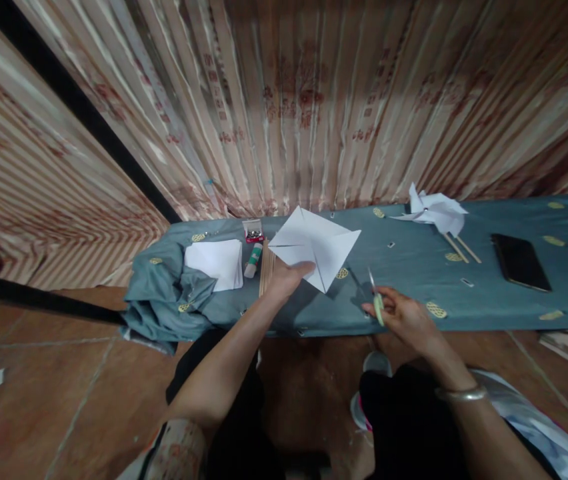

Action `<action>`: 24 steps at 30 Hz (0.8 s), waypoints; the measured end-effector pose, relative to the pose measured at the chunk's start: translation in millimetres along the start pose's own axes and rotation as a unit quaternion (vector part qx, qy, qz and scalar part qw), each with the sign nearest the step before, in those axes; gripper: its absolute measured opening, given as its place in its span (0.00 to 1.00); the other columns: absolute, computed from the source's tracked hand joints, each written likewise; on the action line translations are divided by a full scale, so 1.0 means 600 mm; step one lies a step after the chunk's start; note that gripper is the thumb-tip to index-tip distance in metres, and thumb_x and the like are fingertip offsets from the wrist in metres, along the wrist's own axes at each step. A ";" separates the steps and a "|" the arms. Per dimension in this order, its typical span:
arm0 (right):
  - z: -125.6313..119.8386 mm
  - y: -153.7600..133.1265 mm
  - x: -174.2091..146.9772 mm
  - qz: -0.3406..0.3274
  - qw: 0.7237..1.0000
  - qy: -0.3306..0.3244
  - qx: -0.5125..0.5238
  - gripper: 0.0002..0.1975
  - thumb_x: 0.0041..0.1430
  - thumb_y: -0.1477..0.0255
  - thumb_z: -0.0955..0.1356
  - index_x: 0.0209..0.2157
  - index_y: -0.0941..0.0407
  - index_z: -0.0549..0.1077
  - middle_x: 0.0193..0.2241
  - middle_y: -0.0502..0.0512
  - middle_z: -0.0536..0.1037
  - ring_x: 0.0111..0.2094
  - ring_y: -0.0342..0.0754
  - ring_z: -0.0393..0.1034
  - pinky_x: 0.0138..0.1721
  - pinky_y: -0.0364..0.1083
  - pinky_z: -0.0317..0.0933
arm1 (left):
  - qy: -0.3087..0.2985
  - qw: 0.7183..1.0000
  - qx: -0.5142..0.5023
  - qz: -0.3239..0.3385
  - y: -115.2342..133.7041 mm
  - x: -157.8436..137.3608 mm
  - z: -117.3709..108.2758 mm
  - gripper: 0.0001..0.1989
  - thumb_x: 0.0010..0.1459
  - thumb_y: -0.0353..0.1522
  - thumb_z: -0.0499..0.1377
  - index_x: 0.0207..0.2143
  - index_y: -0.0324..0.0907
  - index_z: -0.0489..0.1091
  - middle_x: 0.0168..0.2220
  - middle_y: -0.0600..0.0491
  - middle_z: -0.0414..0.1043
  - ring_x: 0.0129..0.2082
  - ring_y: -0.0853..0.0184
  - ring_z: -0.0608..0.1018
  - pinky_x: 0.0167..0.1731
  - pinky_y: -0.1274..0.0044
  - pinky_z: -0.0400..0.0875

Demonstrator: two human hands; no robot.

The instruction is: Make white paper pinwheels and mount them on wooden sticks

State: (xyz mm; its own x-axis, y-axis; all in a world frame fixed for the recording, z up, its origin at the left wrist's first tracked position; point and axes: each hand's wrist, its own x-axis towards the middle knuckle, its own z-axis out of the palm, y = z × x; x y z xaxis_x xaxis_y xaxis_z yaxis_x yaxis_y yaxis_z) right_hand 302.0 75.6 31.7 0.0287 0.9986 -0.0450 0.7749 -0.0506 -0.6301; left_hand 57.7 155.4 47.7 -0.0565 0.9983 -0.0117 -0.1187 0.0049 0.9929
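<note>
My left hand (291,277) grips a white square sheet of paper (331,248) above the bench, thumb on top and the other fingers hidden beneath. Slits run in from the sheet's corners towards its middle. To the right, my right hand (401,313) is closed on a pair of scissors (379,305) with pale green handles, blades pointing up and away from me. The scissors are apart from the paper. Under my left hand, thin wooden sticks (265,267) lie partly covered.
On the green cloth-covered bench (404,267) are a paper stack (217,261), a glue stick (253,260) and a small box of metal pins (253,231). Paper pinwheels (437,212) on sticks and a black phone (521,261) lie to the right. A striped curtain (314,100) hangs behind.
</note>
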 end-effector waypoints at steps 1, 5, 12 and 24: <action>-0.010 0.013 0.004 0.015 0.996 0.046 -0.069 0.21 0.54 0.61 0.69 0.48 0.57 0.71 0.27 0.56 0.81 0.28 0.53 0.75 0.29 0.47 0.64 | 0.003 1.000 0.004 -0.006 -0.004 -0.002 0.004 0.20 0.37 0.28 0.68 0.37 0.40 0.73 0.39 0.48 0.79 0.42 0.55 0.78 0.47 0.63 0.72; -0.035 0.047 0.018 0.072 0.953 0.098 -0.276 0.23 0.58 0.63 0.66 0.50 0.64 0.69 0.28 0.66 0.80 0.32 0.61 0.77 0.30 0.50 0.62 | -0.037 0.997 0.017 -0.058 -0.031 -0.013 0.022 0.15 0.37 0.26 0.67 0.32 0.39 0.73 0.34 0.49 0.79 0.36 0.59 0.79 0.43 0.67 0.73; -0.047 0.042 0.042 0.105 0.929 0.064 -0.350 0.19 0.58 0.61 0.67 0.43 0.63 0.73 0.28 0.68 0.80 0.33 0.63 0.77 0.31 0.50 0.62 | -0.109 0.985 0.068 -0.118 -0.076 -0.021 0.033 0.09 0.38 0.25 0.67 0.27 0.37 0.74 0.29 0.51 0.77 0.32 0.63 0.78 0.39 0.70 0.72; -0.055 0.057 0.058 0.087 0.925 0.116 -0.352 0.16 0.60 0.61 0.65 0.38 0.60 0.76 0.27 0.64 0.79 0.31 0.56 0.75 0.30 0.48 0.58 | -0.108 0.972 0.210 0.008 -0.062 0.011 -0.010 0.30 0.46 0.33 0.66 0.54 0.39 0.67 0.44 0.44 0.76 0.39 0.60 0.79 0.40 0.70 0.74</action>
State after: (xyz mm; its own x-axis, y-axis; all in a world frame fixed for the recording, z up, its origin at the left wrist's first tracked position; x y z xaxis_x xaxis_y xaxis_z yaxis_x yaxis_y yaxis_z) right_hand 350.2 109.4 34.6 0.2624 0.9573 0.1210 0.9626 -0.2684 0.0365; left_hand 56.1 161.5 10.0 0.1592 0.9871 -0.0167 0.2978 -0.0318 0.9541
